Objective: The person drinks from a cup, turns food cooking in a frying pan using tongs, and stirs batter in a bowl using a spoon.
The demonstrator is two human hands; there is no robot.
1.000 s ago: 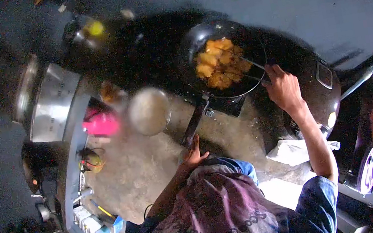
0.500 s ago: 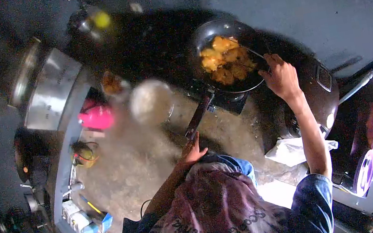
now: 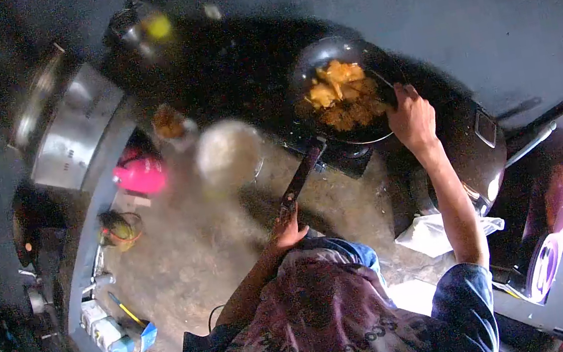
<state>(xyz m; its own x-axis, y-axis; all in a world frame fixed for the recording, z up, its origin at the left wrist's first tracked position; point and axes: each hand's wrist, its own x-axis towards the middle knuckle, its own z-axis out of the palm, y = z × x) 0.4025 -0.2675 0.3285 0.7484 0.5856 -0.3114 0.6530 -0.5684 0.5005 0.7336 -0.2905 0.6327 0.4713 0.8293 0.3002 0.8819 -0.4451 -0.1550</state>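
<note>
Golden-brown fried pieces (image 3: 340,89) lie in a dark wok (image 3: 331,46) over a burner. My left hand (image 3: 287,231) is closed on the end of the wok's long dark handle (image 3: 304,176), its thumb sticking out to the right. At the right rim of the wok, my right hand (image 3: 414,118) grips a thin metal cooking utensil (image 3: 379,77). That utensil slants down into the wok, and its working end cannot be made out among the food.
Left of the wok stand a blurred pale round container (image 3: 228,153) and a small container of brown food (image 3: 168,122). A pink object (image 3: 139,173) sits farther left. A large dark pot (image 3: 474,160) and a white plastic bag (image 3: 434,234) are on the right.
My right hand has moved slightly left and down with the utensil. Some pieces in the wok have shifted, with paler ones now pushed up. My left hand stays on the handle.
</note>
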